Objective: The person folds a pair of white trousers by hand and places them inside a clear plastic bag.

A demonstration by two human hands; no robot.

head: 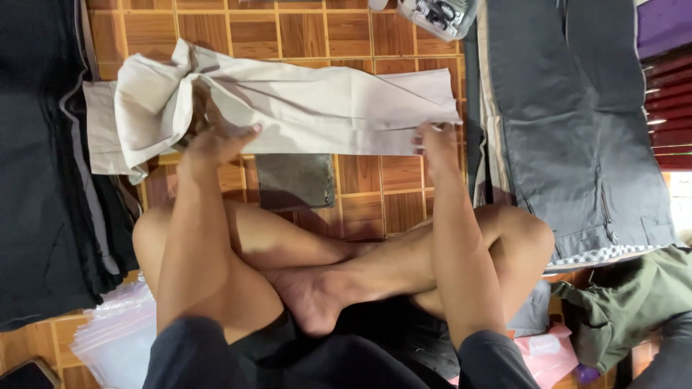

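Observation:
A pair of beige trousers (pixel 310 104) lies folded lengthwise across the wooden parquet floor (pixel 375 191) in front of my crossed legs. My left hand (pixel 216 137) grips the bunched waist end of the trousers at the left. My right hand (pixel 438 140) pinches the lower edge of the leg end at the right. A small dark grey folded cloth (pixel 295 180) lies on the floor just below the trousers, between my hands.
Dark grey trousers (pixel 569 122) lie spread at the right. A stack of black garments (pixel 43 158) sits at the left. An olive green garment (pixel 627 302) and a pink packet (pixel 548 349) are at the lower right. Clear plastic bags (pixel 115 338) lie lower left.

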